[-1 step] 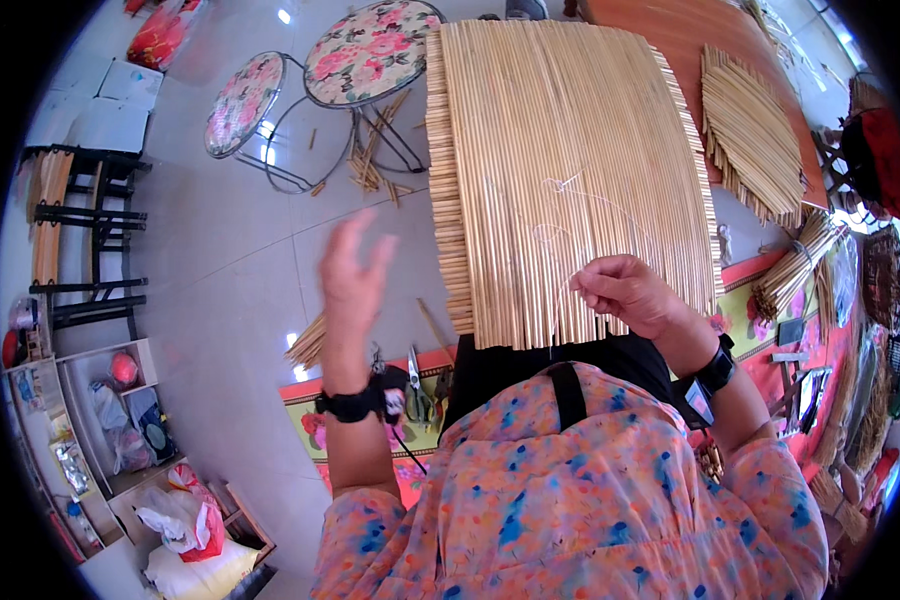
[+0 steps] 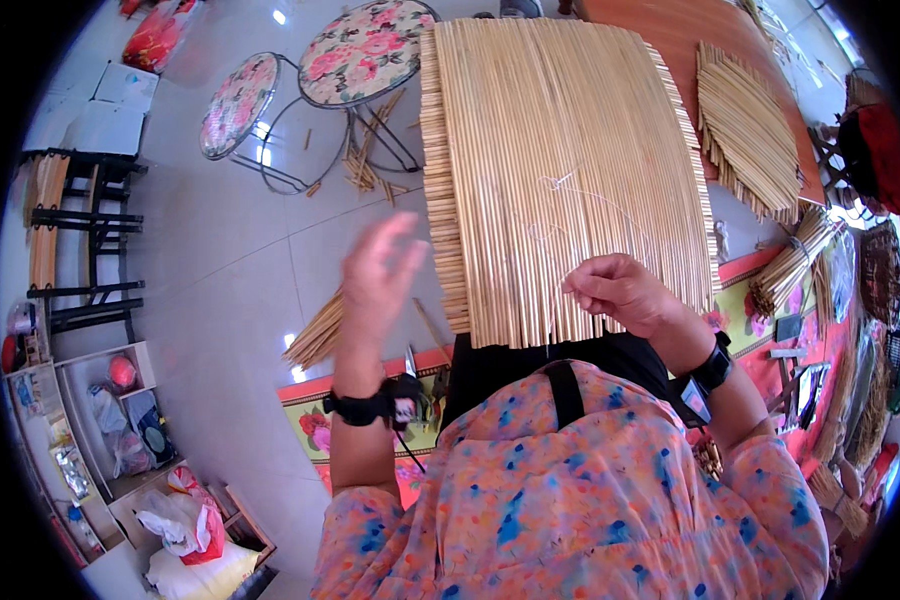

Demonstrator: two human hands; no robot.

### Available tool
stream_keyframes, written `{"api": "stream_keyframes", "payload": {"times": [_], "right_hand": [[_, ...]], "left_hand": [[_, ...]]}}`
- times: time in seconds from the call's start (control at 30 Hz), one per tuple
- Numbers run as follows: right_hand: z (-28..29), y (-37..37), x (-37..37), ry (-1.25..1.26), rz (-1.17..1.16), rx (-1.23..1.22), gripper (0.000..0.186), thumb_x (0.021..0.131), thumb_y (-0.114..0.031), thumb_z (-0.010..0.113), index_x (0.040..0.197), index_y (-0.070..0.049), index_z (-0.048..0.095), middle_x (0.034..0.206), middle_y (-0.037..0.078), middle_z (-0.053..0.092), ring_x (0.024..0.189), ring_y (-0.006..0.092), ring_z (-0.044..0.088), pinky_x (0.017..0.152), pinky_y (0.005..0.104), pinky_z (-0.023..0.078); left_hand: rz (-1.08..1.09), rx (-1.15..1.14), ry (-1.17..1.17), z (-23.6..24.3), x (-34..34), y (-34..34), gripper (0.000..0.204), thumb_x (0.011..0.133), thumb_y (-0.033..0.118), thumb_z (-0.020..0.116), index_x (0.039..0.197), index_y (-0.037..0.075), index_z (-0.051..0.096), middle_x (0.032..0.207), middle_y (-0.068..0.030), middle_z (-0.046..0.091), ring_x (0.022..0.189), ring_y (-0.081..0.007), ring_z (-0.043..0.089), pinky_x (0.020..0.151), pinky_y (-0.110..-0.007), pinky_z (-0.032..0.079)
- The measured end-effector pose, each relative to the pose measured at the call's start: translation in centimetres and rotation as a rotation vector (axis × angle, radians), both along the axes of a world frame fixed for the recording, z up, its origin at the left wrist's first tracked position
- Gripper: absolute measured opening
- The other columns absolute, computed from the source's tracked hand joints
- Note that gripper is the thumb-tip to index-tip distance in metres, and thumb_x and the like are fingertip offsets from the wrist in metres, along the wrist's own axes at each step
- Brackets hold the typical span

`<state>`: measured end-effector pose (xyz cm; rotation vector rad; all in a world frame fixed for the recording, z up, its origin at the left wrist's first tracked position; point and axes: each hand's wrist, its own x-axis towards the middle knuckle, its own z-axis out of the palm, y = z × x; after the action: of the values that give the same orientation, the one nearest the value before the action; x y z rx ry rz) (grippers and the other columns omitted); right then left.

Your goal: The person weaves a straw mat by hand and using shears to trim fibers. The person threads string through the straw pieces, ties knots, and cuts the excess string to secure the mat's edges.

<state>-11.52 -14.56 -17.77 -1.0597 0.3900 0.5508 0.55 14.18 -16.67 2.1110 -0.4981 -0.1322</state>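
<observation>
A mat of straight, pale yellow stalks lies before me, its near edge by my lap. Over its near part, my right hand is closed in a pinch on a thin white thread. The loose thread curls across the stalks in a loop. My left hand hangs in the air just beyond the mat's left edge, holding nothing. It is smeared by motion, but its thumb and fingers show apart.
Two round flowered stools stand at the far left, with cut stalk pieces on the floor. A stalk bundle lies behind my left wrist. More stalks rest on the brown table; a tied bundle is at right.
My left hand has moved to the right and slightly nearer me, toward the mat's edge. The right hand keeps its pinch on the thread, nearly still.
</observation>
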Motion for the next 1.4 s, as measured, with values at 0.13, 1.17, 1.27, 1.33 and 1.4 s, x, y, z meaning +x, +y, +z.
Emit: {"api": "stream_keyframes", "payload": {"times": [0.13, 1.17, 1.27, 1.33, 1.4], "right_hand": [[1.2, 1.8, 0.5, -0.086, 0.14, -0.008, 0.016, 0.086, -0.015, 0.063, 0.09, 0.0, 0.066, 0.07, -0.001, 0.058, 0.063, 0.0058, 0.052, 0.056, 0.0182, 0.041], [-8.5, -18.5, -1.0, -0.226, -0.447, -1.372, 0.031, 0.085, -0.019, 0.06, 0.112, -0.005, 0.062, 0.102, 0.009, 0.066, 0.089, 0.0157, 0.061, 0.081, 0.0288, 0.047], [-9.7, -20.6, -1.9, -0.062, -0.451, -1.514, 0.037, 0.081, -0.024, 0.062, 0.113, -0.004, 0.062, 0.102, 0.011, 0.066, 0.093, 0.023, 0.061, 0.084, 0.0327, 0.046], [-10.6, -21.5, -2.5, -0.037, -0.459, -1.548, 0.038, 0.081, -0.024, 0.063, 0.113, -0.004, 0.061, 0.102, 0.012, 0.066, 0.093, 0.0236, 0.061, 0.085, 0.033, 0.046], [-11.7, -22.7, -3.2, -0.012, -0.473, -1.586, 0.039, 0.08, -0.024, 0.063, 0.113, -0.004, 0.061, 0.103, 0.012, 0.066, 0.094, 0.0242, 0.061, 0.085, 0.0334, 0.045]], "left_hand": [[-0.38, -0.384, 0.395, 2.2, -4.2, -6.1, 0.025, 0.086, 0.007, 0.061, 0.109, 0.0, 0.059, 0.095, -0.0051, 0.056, 0.089, -0.0126, 0.055, 0.073, -0.024, 0.048], [0.191, -0.461, 0.883, -7.7, 3.1, -3.3, 0.041, 0.084, 0.02, 0.065, 0.116, -0.001, 0.054, 0.107, -0.01, 0.062, 0.095, -0.018, 0.06, 0.082, -0.03, 0.046], [0.155, -0.537, 0.91, -8.5, 3.1, -3.6, 0.031, 0.085, 0.015, 0.062, 0.11, -0.003, 0.057, 0.104, -0.0092, 0.063, 0.093, -0.017, 0.061, 0.08, -0.03, 0.047], [0.166, -0.608, 0.967, -8.9, 3.2, -3.4, 0.029, 0.086, 0.01, 0.06, 0.111, -0.004, 0.056, 0.104, -0.0105, 0.063, 0.091, -0.0181, 0.062, 0.081, -0.032, 0.049], [0.141, -0.62, 0.975, -9.0, 3.3, -3.3, 0.029, 0.086, 0.009, 0.059, 0.111, -0.004, 0.056, 0.104, -0.0108, 0.063, 0.091, -0.0184, 0.062, 0.081, -0.032, 0.049]]}}
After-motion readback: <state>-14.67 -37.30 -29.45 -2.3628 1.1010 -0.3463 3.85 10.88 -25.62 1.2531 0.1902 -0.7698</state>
